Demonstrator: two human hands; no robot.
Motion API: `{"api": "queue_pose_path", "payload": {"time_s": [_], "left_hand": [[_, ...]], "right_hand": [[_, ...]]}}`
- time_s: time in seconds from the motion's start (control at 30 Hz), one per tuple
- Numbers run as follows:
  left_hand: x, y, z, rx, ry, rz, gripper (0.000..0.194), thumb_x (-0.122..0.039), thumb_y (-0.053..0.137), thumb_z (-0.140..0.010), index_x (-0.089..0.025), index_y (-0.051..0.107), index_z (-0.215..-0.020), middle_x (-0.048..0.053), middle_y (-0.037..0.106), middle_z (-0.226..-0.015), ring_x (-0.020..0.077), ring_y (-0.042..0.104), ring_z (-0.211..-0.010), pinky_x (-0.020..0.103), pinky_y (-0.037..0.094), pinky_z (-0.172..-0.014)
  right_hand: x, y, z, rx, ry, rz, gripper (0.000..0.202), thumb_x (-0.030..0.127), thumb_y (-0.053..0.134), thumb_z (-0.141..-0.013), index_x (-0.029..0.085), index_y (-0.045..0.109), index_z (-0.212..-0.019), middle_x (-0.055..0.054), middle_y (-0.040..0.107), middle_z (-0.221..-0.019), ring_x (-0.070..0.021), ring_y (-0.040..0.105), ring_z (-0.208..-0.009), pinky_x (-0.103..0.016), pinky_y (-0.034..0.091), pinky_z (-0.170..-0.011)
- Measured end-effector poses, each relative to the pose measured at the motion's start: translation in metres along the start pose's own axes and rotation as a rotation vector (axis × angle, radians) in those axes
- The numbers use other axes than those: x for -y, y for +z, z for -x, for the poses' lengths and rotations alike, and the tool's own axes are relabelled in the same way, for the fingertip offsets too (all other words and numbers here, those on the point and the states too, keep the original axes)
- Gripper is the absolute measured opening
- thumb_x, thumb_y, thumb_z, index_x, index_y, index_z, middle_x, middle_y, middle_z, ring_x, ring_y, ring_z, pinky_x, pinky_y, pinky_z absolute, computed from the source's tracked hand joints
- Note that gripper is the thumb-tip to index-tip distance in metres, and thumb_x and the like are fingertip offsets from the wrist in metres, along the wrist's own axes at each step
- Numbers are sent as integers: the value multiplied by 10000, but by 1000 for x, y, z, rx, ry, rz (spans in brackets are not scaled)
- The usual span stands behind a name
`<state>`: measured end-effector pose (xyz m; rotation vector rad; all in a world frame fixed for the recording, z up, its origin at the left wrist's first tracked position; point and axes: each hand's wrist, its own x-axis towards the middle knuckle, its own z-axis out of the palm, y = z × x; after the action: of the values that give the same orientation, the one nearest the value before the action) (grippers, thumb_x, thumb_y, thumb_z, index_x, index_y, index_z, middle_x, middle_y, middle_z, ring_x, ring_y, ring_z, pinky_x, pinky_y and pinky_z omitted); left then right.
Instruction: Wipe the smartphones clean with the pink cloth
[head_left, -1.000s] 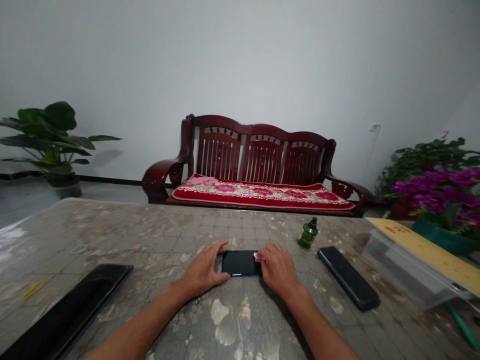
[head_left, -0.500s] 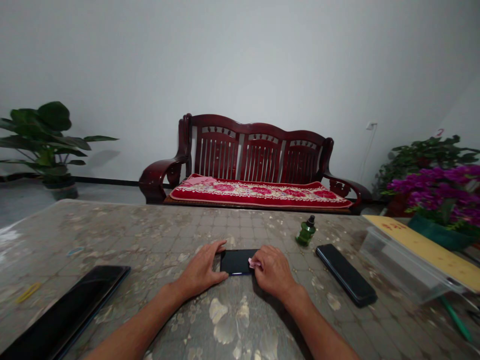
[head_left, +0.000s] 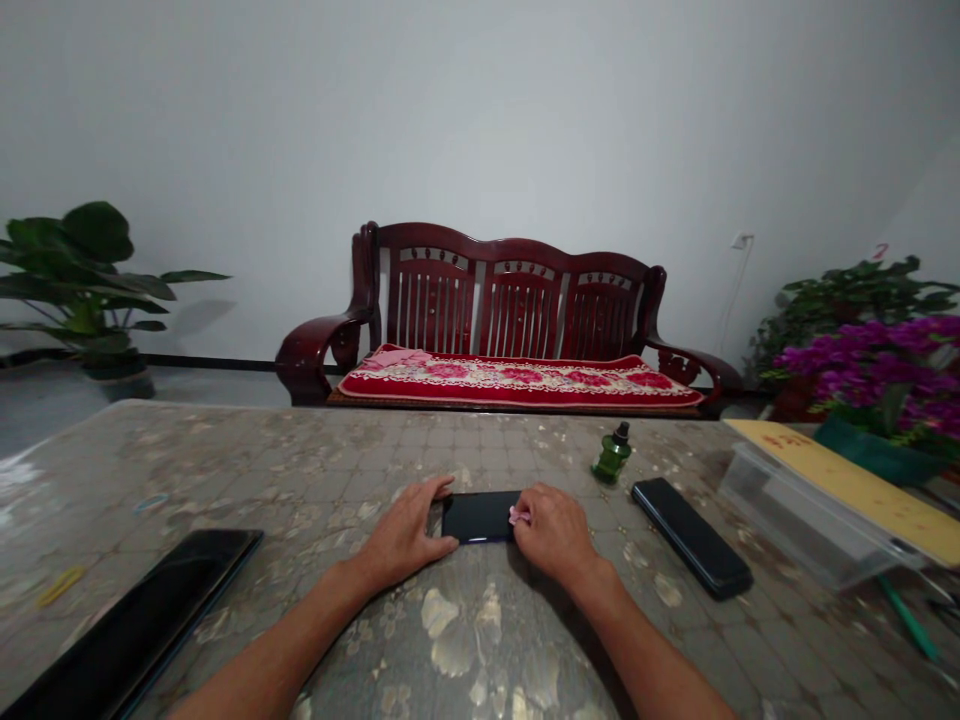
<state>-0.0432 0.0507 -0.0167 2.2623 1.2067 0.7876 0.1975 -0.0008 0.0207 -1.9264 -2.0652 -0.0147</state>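
Note:
A dark smartphone (head_left: 478,517) lies flat on the table, its black screen facing up. At its left end, my left hand (head_left: 409,525) steadies it, thumb at the near corner and fingers at the far one. My right hand (head_left: 556,530) is closed over the right end and pinches a small pink cloth (head_left: 518,515) against the screen. Most of the cloth and the phone's right end are hidden under that hand. Beyond my right hand stands a green bottle (head_left: 612,456) with a black top. A closed black case (head_left: 691,537) rests to its right.
At the left lie a large black-screened device (head_left: 142,620) and a yellow band (head_left: 60,586). A clear plastic box (head_left: 814,520) under a yellow board (head_left: 855,490) stands at the right, near purple flowers (head_left: 877,370). Behind the patterned table (head_left: 247,460) is a wooden bench (head_left: 517,300).
My right hand has slid slightly right along the phone with the pink cloth, uncovering a little more screen. My left hand stays at the left end. The view has shifted slightly.

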Motion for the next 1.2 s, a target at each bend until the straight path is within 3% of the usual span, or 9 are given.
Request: {"api": "queue_pose_path", "payload": {"time_s": [0.1,0.3,0.5,0.7,0.9,1.1,1.2], "left_hand": [[-2,-1,0,13,-9,3,747,-225,737,-661,-214,495,-1368,99,665,-1239,311,601,-1182,458,461,-1036],[-1,0,0,13,-16,5,757,-216,736,-652,-199,486,-1366,113,653,-1250,313,601,-1184,460,458,-1040],[-1,1,0,9,-14,-3,752,-211,725,-652,-185,485,-1365,118,655,-1241,317,601,-1181,464,461,-1041],[-1,2,0,13,-15,-8,753,-211,739,-662,-181,479,-1368,119,648,-1262,309,586,-1197,470,442,-1060],[-2,0,0,11,-13,-14,743,-214,746,-665,-195,494,-1363,107,657,-1253,309,591,-1191,467,450,-1056],[1,2,1,21,-10,-19,738,-210,750,-671,-181,491,-1362,123,649,-1267,314,584,-1204,481,441,-1065],[3,3,1,14,0,-11,740,-208,749,-673,-191,489,-1366,119,645,-1281,315,584,-1209,488,442,-1066]], "right_hand": [[1,-2,0,7,75,52,152,194,581,-845,203,727,-805,-71,731,-868,-208,649,-805,-298,338,-670],[5,2,2,19,-70,-15,136,157,594,-813,219,714,-822,-43,724,-885,-198,641,-857,-288,357,-724],[-4,2,-2,-25,-9,67,136,149,578,-839,195,706,-830,-65,711,-906,-204,626,-873,-298,352,-753],[1,5,1,-13,-137,-6,128,138,589,-830,209,695,-818,-35,695,-878,-181,604,-849,-289,342,-749],[-10,9,-1,-92,-93,46,133,151,571,-865,199,692,-835,-53,680,-895,-197,581,-860,-311,328,-762],[-11,15,2,-87,-270,-50,146,102,592,-827,215,684,-828,-21,648,-839,-182,554,-846,-304,330,-763],[-15,17,0,-126,-260,-45,153,124,569,-880,211,692,-857,-32,644,-853,-189,539,-847,-308,331,-768]]}}
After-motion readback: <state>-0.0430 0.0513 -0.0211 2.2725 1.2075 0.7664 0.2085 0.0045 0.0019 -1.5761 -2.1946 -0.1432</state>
